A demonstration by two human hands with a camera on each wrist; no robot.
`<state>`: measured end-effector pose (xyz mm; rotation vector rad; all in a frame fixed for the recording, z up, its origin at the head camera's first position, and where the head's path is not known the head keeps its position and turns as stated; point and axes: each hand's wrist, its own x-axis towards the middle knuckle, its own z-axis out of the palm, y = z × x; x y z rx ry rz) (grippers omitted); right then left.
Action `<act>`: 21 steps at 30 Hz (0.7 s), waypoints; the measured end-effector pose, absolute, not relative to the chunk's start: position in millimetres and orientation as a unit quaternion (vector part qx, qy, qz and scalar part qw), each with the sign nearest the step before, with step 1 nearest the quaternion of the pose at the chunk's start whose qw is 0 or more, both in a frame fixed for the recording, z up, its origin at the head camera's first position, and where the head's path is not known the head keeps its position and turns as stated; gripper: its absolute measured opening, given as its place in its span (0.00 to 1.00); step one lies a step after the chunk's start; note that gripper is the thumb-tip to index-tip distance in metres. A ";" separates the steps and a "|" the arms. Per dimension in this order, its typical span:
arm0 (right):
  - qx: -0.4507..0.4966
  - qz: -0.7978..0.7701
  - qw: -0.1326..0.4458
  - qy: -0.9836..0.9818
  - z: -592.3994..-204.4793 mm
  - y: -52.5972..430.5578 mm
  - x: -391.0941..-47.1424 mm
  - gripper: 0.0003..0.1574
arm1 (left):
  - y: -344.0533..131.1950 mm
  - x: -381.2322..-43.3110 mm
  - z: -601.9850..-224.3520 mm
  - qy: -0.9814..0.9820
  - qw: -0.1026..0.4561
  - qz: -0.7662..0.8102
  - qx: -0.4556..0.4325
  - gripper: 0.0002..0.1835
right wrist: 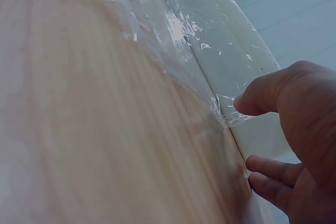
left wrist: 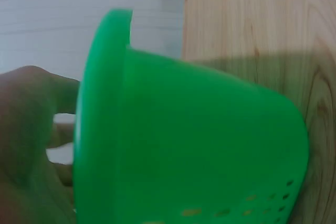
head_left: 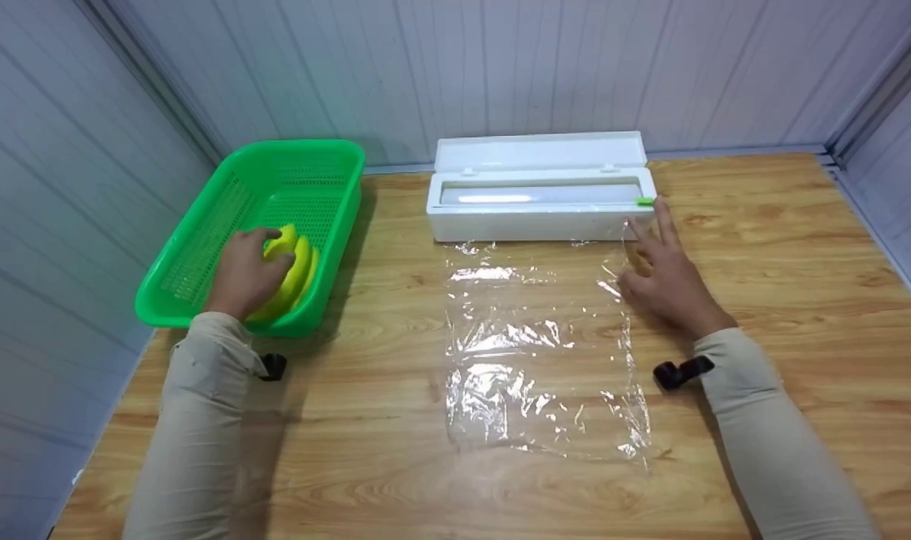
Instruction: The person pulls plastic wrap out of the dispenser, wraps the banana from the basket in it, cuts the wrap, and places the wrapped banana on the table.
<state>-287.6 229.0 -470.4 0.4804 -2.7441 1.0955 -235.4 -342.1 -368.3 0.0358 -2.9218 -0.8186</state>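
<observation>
My left hand [head_left: 249,274] reaches into a green plastic basket [head_left: 354,217], its thumb and index finger at a bunch of yellow bananas [head_left: 299,274]. In the left wrist view, the basket's side [left wrist: 210,135] hides the bananas and part of the hand. My right hand [head_left: 669,285] is at the right end of a white cling film dispenser [head_left: 530,226], fingers extended near its green slide cutter [head_left: 645,201]. A sheet of clear cling film [head_left: 507,337] runs from the dispenser toward me over the table. In the right wrist view, the thumb is close to the film's edge.
The dispenser's white lid [head_left: 541,152] is raised at the back, near the panelled wall [head_left: 530,67]. The wood-patterned table [head_left: 380,420] meets side walls at left and right. Small black cameras [head_left: 672,375] sit on both wrists.
</observation>
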 end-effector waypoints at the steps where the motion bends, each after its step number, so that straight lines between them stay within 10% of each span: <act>1: 0.159 0.366 0.074 -0.914 -470.6 228.8 -287.4 0.57 | -343.9 -235.3 -369.0 -0.964 0.037 -0.263 0.017 0.29; 21: 0.170 0.375 0.086 -0.907 -473.7 229.3 -289.0 0.55 | -364.6 -232.1 -379.4 -0.970 -0.057 -0.233 0.039 0.43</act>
